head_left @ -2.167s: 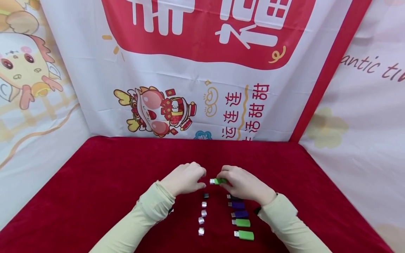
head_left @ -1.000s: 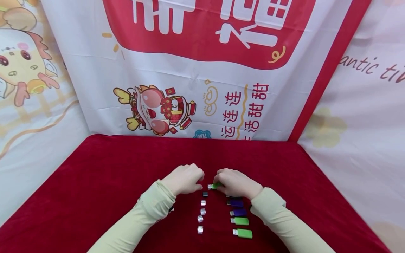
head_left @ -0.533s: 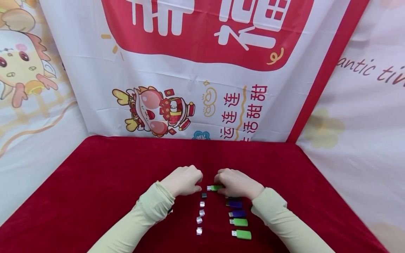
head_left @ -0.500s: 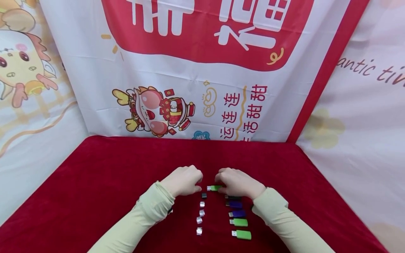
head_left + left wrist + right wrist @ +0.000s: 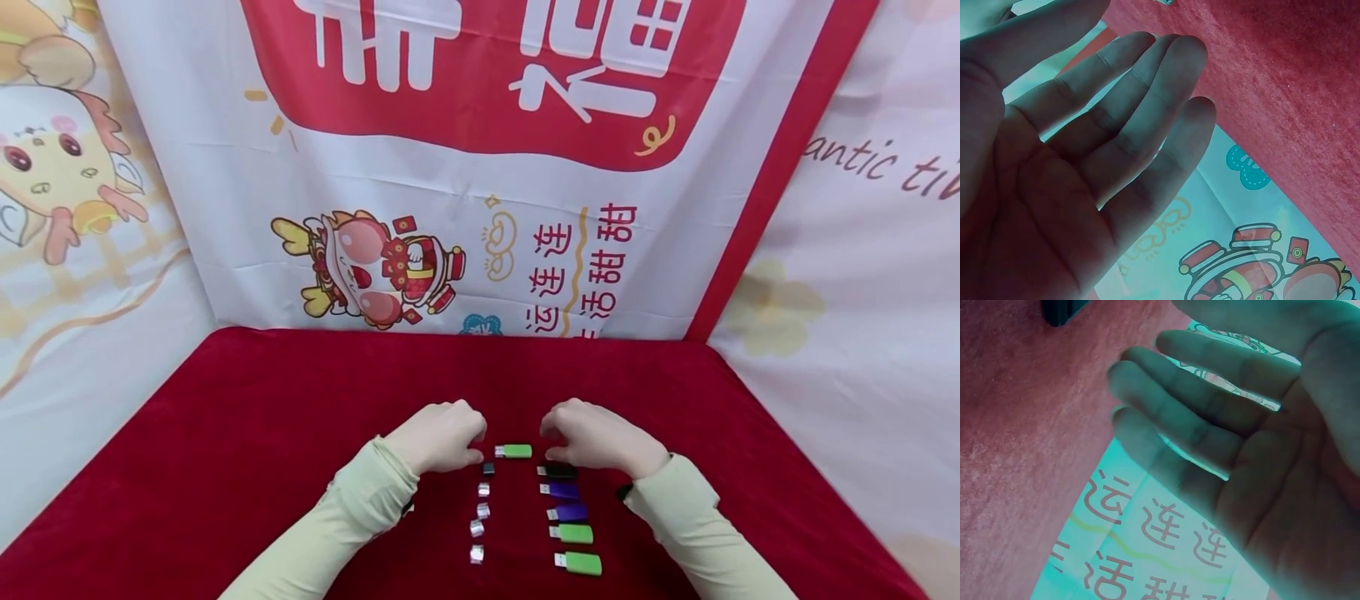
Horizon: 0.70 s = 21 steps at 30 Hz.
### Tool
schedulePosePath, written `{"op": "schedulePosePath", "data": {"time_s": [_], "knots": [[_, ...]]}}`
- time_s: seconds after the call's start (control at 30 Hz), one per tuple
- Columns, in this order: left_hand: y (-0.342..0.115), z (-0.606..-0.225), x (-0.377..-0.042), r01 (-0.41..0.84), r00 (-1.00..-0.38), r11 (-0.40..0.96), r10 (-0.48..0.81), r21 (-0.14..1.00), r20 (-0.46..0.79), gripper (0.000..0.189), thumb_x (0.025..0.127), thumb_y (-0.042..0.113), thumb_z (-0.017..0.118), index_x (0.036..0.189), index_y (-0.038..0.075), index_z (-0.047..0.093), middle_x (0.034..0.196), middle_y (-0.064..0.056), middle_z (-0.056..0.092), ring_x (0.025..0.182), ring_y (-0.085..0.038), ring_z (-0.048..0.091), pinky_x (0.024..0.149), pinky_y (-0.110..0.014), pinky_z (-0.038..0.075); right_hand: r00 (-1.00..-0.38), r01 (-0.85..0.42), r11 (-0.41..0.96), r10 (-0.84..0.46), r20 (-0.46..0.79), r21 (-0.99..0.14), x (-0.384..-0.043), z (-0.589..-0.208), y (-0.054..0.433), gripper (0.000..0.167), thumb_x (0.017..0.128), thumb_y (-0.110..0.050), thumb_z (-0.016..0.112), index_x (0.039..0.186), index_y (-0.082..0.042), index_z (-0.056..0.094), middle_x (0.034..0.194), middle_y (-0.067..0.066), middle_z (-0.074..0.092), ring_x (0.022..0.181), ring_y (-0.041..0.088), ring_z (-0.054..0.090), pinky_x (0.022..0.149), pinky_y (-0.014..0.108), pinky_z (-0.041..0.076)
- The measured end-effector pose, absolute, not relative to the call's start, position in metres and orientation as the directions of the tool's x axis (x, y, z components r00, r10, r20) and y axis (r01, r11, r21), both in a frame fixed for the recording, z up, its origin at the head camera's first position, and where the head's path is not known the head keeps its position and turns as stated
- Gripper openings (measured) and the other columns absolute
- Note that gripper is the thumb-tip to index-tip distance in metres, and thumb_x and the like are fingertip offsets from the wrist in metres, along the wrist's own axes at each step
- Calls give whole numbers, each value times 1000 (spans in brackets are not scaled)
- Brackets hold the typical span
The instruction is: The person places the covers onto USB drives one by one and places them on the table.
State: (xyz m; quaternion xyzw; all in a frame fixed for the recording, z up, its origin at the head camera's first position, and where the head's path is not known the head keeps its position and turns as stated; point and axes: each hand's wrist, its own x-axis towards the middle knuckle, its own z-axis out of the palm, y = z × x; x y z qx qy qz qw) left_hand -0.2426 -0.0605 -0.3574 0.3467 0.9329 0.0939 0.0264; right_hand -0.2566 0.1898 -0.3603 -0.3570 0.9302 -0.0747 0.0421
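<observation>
A green USB stick (image 5: pixel 517 451) with a shiny plug end pointing left lies on the red cloth between the hands. My left hand (image 5: pixel 442 437) is just left of it, thumb close to a small black cap (image 5: pixel 489 468). In the left wrist view its fingers (image 5: pixel 1175 81) are loosely bent around nothing. My right hand (image 5: pixel 600 437) hovers right of the green stick, apart from it, above a black USB stick (image 5: pixel 558 472). The right wrist view shows its relaxed fingers (image 5: pixel 1154 394) holding nothing. Whether the middle stick's shiny end is covered by a cap, I cannot tell.
Below the black cap, several shiny silvery caps (image 5: pixel 483 510) form a column. Under the black stick lie two purple USB sticks (image 5: pixel 572 512) and two green USB sticks (image 5: pixel 583 563), plugs leftward. Printed cloth walls (image 5: pixel 390 167) stand behind and beside the red table (image 5: pixel 300 375).
The right hand has let go of the green USB stick and drawn back to the right; earlier it brought that stick down onto the cloth. The left hand has stayed nearly in place.
</observation>
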Motion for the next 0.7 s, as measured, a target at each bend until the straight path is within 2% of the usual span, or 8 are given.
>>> {"op": "schedulePosePath", "data": {"time_s": [0.1, 0.23, 0.5, 0.7], "knots": [[-60, -358, -241, 645, -755, 740, 656, 191, 11, 16, 85, 24, 78, 77, 15, 67, 65, 7, 51, 53, -7, 49, 53, -26, 43, -746, -645, 742, -663, -59, -182, -258, -364, 192, 8, 85, -21, 78, 83, -16, 72, 69, -9, 57, 62, 7, 48, 59, 28, 47], [-58, -360, -239, 659, -742, 727, 671, 193, 7, 17, 85, 24, 78, 76, 15, 66, 65, 8, 51, 53, -7, 49, 53, -26, 43, -745, -640, 744, -662, -80, -190, -258, -366, 198, 16, 86, -21, 76, 74, -20, 65, 60, -11, 48, 55, 7, 40, 53, 27, 39], [-59, -362, -242, 656, -746, 731, 666, 188, 13, 20, 84, 23, 79, 72, 17, 64, 63, 8, 49, 52, -7, 48, 52, -26, 42, -715, -674, 704, -698, -43, -224, -261, -363, 204, 7, 83, -15, 78, 83, -12, 71, 73, -10, 59, 64, 6, 51, 61, 28, 48], [-59, -360, -243, 653, -746, 731, 666, 196, 1, 21, 84, 23, 78, 71, 17, 63, 62, 8, 49, 52, -7, 48, 52, -26, 42, -716, -664, 709, -695, -74, -237, -263, -362, 202, 15, 80, -16, 81, 90, -8, 73, 81, -4, 64, 71, 7, 54, 67, 31, 51]]}}
